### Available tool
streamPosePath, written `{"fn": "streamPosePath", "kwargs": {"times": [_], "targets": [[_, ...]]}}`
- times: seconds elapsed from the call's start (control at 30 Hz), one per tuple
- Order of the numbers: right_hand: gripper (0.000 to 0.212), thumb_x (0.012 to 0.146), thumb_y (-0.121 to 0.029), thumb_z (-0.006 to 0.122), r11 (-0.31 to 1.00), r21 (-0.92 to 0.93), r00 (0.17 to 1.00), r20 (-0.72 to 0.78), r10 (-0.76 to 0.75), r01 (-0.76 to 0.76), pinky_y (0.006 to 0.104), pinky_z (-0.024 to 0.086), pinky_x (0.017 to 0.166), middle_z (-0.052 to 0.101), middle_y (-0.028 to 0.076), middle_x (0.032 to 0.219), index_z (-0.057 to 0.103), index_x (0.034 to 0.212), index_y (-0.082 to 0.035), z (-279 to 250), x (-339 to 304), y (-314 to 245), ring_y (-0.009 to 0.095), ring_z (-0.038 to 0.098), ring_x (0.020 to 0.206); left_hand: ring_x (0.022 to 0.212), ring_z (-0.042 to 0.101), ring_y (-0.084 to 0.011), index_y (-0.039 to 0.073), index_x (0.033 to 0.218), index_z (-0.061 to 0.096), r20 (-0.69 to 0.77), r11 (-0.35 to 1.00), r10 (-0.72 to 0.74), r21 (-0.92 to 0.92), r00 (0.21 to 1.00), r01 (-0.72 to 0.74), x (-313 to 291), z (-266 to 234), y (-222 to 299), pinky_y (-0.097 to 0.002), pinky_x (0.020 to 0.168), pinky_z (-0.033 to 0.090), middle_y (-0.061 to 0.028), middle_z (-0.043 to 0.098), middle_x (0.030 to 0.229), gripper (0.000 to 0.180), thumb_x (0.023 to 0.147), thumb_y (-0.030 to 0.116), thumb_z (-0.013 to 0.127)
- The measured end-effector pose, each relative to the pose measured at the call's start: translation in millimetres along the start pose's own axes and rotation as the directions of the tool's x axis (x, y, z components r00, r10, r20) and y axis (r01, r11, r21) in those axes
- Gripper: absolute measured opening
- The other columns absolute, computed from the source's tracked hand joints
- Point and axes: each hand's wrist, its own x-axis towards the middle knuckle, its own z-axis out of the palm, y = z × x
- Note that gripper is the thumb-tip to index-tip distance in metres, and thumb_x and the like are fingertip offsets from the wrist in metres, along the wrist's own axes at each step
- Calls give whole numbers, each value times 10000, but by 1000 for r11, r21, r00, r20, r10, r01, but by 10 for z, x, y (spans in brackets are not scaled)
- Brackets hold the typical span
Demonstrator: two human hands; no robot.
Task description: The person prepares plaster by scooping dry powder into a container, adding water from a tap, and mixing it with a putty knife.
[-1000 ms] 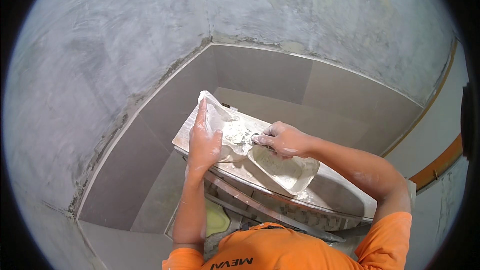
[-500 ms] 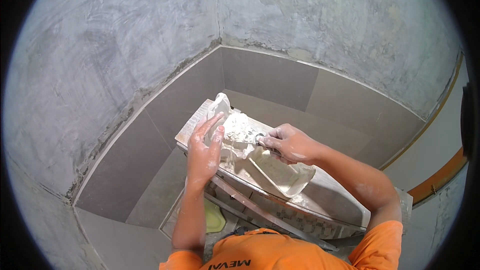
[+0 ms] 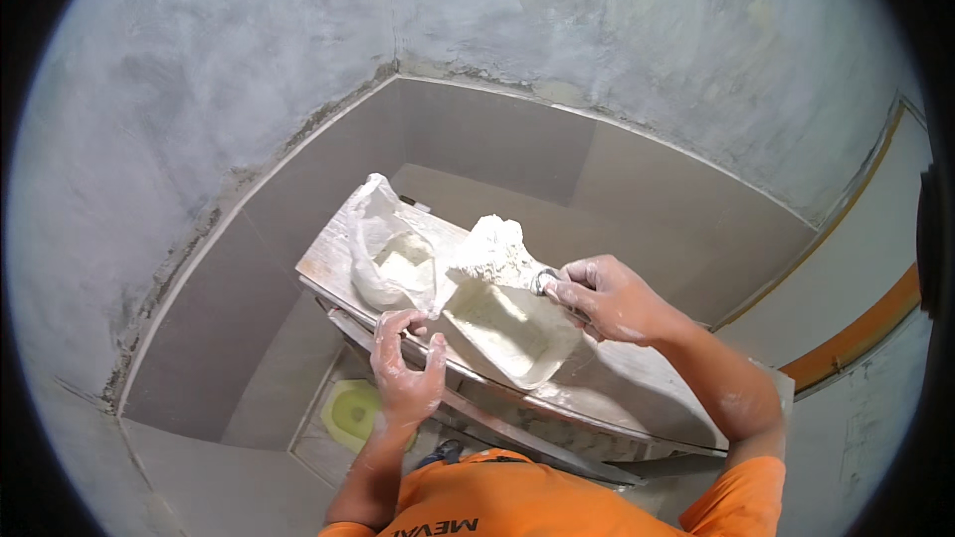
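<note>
R hand (image 3: 615, 305) closed round scraper (image 3: 543, 281) handle, white powder (image 3: 493, 251) heaped on blade above tray's (image 3: 568, 340) far edge; L hand (image 3: 408, 385) half-curled, looks empty, by bag (image 3: 366, 231). Powder prob. light, crumbly: grip handle nr blade, keep level; bag limp, take by rim.

From the person's head, the left fisheye camera looked steeply down past an orange shirt (image 3: 542, 497) at the hands (image 3: 622, 303) and desk (image 3: 333, 247), fairly near, facing a wall corner (image 3: 397, 45); straight edges bowed toward its dark rim.
</note>
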Motion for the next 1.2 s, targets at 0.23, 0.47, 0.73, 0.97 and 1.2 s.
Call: {"fn": "streamPosePath", "kwargs": {"times": [0.23, 0.47, 0.73, 0.97, 1.2], "targets": [[294, 998, -286, 628, 997, -8, 996, 37, 83, -82, 300, 355, 522, 526, -3, 643, 636, 836, -41, -97, -207, 451, 82, 443, 557, 842, 607, -91, 31, 1303, 571, 267, 952, -150, -220, 952, 212, -155, 46, -60, -248, 787, 480, -42, 641, 964, 474, 860, -12, 732], [252, 968, -220, 620, 932, -331, 974, -119, -194, 146, 390, 480, 676, 656, 165, 760, 696, 984, 19, 40, -279, 581, 301, 587, 667, 889, 599, -91, 32, 1421, 454, 387, 918, -210, -239, 898, 318, -153, 147, -39, -257, 815, 491, -59, 608, 1044, 690, 814, -32, 776], [349, 945, -186, 662, 709, -626, 803, -215, -556, 324, 491, 528, 835, 668, 224, 1071, 646, 1231, 13, 138, -290, 850, 434, 647, 964, 930, 603, -120, 27, 1434, 429, 399, 898, -231, -264, 887, 353, -81, 256, -18, -270, 845, 509, -73, 589, 1079, 711, 816, -19, 779], [331, 926, -161, 680, 706, -621, 827, -160, -539, 341, 464, 540, 790, 651, 197, 1018, 656, 1210, 9, 31, -407, 664, 405, 657, 893, 937, 610, -122, 30, 1429, 434, 383, 916, -244, -209, 891, 341, -45, 194, -23, -274, 855, 509, -81, 596, 1090, 694, 828, -2, 781], [286, 896, -156, 701, 752, -565, 823, -208, -528, 339, 431, 547, 822, 701, 224, 1034, 703, 1124, 18, -22, -385, 508, 406, 681, 918, 904, 617, -138, 36, 1353, 525, 291, 964, -185, -132, 939, 231, 56, 114, -62, -294, 840, 511, -59, 617, 1043, 614, 806, 20, 804]]}}
